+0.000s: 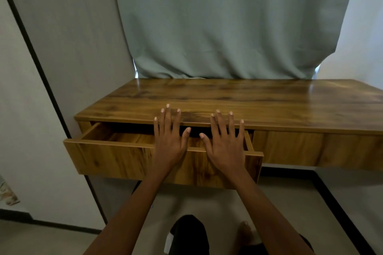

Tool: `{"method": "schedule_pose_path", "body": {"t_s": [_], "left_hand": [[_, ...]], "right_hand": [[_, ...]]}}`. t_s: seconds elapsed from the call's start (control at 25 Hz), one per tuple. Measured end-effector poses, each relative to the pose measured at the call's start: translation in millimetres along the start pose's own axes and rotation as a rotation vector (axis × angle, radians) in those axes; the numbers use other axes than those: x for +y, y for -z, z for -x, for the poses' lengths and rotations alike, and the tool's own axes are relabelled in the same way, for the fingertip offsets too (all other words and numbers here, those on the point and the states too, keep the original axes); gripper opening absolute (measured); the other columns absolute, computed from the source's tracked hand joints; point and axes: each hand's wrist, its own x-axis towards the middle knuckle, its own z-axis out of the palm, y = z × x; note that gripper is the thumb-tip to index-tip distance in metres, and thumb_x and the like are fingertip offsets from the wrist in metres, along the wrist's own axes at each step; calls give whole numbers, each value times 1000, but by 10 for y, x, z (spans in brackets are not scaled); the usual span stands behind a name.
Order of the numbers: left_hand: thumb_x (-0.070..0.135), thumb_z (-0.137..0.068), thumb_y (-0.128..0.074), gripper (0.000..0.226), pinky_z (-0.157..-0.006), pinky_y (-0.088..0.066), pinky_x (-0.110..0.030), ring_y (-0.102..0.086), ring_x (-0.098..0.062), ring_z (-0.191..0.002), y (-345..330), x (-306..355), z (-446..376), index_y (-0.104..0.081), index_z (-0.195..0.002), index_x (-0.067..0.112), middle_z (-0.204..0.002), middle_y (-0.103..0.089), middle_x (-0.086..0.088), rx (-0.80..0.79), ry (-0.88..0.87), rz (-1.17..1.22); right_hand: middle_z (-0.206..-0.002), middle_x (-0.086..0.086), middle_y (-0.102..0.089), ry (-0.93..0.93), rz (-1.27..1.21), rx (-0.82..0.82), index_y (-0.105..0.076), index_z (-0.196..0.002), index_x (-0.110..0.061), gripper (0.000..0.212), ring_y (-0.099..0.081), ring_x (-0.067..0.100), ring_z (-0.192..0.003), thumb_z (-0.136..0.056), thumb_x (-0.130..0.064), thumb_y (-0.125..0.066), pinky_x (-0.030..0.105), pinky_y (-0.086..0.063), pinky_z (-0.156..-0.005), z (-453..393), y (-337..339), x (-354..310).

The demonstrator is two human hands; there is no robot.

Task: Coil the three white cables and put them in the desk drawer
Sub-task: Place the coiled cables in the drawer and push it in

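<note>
I am seeing a knee and a bare foot on the floor at the bottom of the view, and both forearms are reaching forward from there. My left hand [169,141] and my right hand [226,145] are hovering side by side, palms down, fingers spread and straight, gripping nothing. They are lying over the front edge of the drawer [116,155], with the fingertips reaching across to the near lip of the counter [269,101].

The drawer is standing pulled out on the left side of the counter. The part of its inside that I can see is showing bare wood. I am not finding any of the three white cables: none on the counter top, none in the visible part of the drawer, none in either hand. Whether they are lying further back in the drawer I cannot tell.

So I am judging this as either the very start or the very end of the job. If the cables are already stowed, the next move is calling for a flat push on the drawer front. Beyond the counter, a grey-green curtain [228,23] is hanging.
</note>
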Motion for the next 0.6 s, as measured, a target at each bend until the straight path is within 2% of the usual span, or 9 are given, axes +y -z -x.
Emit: {"method": "schedule_pose_path", "body": {"t_s": [0.16,0.32,0.44,0.6], "left_hand": [[49,-102,-40,64,-122,-13,-55,-7,-32,-154,-372,-143,-139,-33,-154,12,-165,-12,-19,84,-123,-87],[57,-101,-37,69,-123,-10,-54,-9,-32,-153,-737,-243,-238,-33,-154,12,-163,-15,-19,152,-64,-161],[62,-101,-31,73,-122,-12,-57,-7,-32,-153,-1011,-315,-315,-31,-155,12,-163,-13,-18,148,-6,-174],[75,-93,-31,86,-122,-5,-56,1,-28,-154,-1289,-400,-367,-22,-155,17,-161,-13,-16,191,17,-176]], "right_hand": [[-168,5,-18,47,20,105,-30,-158,-18,67,-11,32,-156,-105,-59,-24,61,-12,-121,-292,-277,120],[-165,7,-27,94,43,205,-35,-156,-16,61,-20,32,-154,-107,-52,-31,62,-17,-120,-456,-573,288],[-164,8,-30,99,51,255,-38,-155,-14,57,-24,31,-153,-108,-47,-33,61,-18,-120,-557,-778,387],[-162,6,-33,115,65,369,-37,-155,-19,65,-30,29,-149,-102,-56,-45,54,-17,-120,-518,-1180,515]]}}
